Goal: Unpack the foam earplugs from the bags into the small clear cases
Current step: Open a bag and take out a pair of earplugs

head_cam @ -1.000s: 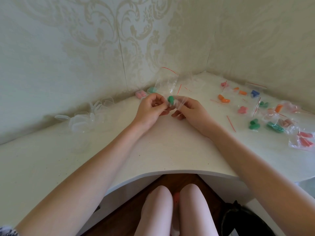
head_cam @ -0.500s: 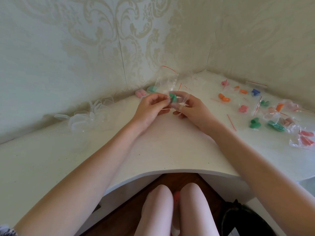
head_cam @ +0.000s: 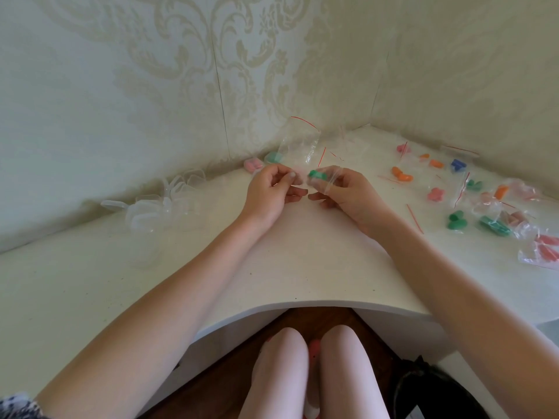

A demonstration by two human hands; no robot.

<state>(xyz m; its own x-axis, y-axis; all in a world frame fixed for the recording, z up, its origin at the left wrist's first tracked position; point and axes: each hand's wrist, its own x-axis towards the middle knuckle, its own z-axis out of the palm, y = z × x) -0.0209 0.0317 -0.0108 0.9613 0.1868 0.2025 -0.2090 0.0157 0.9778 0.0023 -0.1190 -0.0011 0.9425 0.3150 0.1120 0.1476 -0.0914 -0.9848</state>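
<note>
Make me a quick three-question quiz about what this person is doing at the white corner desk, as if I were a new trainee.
1. True or false: the right hand holds a green earplug in a small clear bag.
2. Multiple choice: where do the empty clear cases sit? A) to the person's left on the desk; B) to the right, among the bags; C) on the person's lap.
3. Fill in: the bags on the desk, like the empty one propped in the corner, have a strip along the top coloured ____.

Key: 1 true; 2 A; 3 red.
</note>
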